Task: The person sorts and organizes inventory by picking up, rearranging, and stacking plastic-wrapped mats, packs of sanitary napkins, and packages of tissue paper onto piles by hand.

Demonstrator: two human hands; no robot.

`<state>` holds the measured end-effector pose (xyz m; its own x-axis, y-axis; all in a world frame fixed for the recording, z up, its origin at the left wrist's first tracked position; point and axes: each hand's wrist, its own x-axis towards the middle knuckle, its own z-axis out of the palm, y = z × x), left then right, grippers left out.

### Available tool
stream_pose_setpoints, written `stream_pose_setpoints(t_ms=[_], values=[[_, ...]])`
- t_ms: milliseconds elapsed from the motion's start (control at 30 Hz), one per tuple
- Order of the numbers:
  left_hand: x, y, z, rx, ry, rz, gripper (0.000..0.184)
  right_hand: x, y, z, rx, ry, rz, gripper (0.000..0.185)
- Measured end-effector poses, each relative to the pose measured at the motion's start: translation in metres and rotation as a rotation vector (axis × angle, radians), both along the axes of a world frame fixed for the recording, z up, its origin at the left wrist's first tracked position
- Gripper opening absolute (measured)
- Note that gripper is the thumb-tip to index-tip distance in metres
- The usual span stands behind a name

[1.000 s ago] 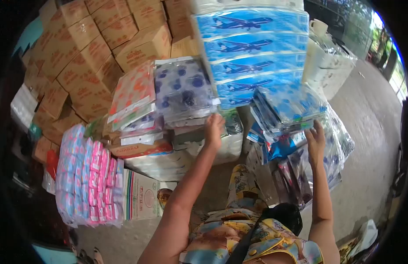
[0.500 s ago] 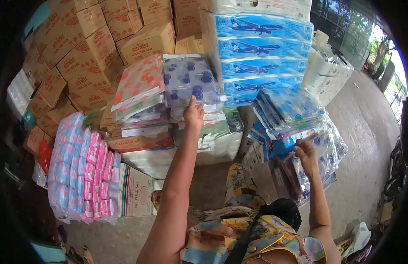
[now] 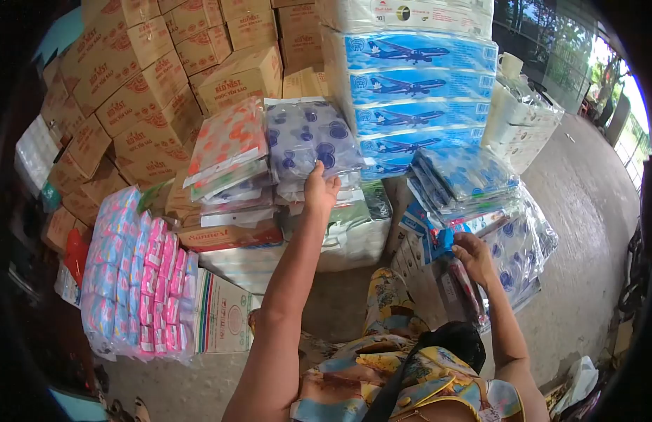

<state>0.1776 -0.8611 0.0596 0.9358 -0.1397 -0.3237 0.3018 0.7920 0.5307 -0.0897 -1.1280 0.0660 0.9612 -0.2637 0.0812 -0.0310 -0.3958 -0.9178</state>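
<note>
My left hand [image 3: 321,188] touches the front edge of a clear packet with dark blue circles [image 3: 310,133]; its thumb lies on top, and I cannot tell if the fingers grip it. Left of it lies a stack topped by an orange-patterned packet [image 3: 231,137]. On the right, my right hand [image 3: 475,259] is closed at a bright blue packet [image 3: 442,243], fingers pinched on its edge. Just above that hand sits a stack of blue-patterned packets [image 3: 470,172]. Dark packets [image 3: 463,285] and a clear bag with blue circles [image 3: 516,243] are beside and below it.
Brown cartons [image 3: 139,105] are piled at the back left. Tall blue packs with airplanes [image 3: 417,84] stand at the back centre. Pink and light blue packs [image 3: 139,281] stand at the left, beside a white carton [image 3: 224,313]. White packs with a cup [image 3: 510,65] are at the back right.
My left hand moved left from the circle-patterned stack's right corner to its front edge. My right hand moved down and left from the blue-patterned stack and closed at the bright blue packet.
</note>
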Motion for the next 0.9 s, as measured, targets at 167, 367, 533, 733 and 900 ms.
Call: stream_pose_setpoints(t_ms=[167, 367, 533, 733, 900], values=[[-0.018, 0.004, 0.006, -0.06, -0.019, -0.053, 0.024, 0.028, 0.004, -0.013, 0.105, 0.008, 0.093, 0.017], [-0.057, 0.007, 0.021, -0.054, -0.091, -0.09, 0.023, 0.068, 0.029, -0.02, 0.562, 0.033, 0.114, 0.029], [-0.122, 0.016, 0.024, -0.086, -0.058, -0.106, 0.028, 0.11, 0.043, -0.026, 0.966, 0.18, 0.075, 0.046], [-0.196, 0.04, 0.008, -0.118, -0.071, -0.183, 0.017, 0.141, 0.084, -0.055, 1.265, 0.389, 0.36, 0.07], [-0.215, 0.059, -0.003, -0.088, -0.001, -0.176, 0.017, 0.167, 0.116, -0.034, 1.227, 0.365, 0.376, 0.07]])
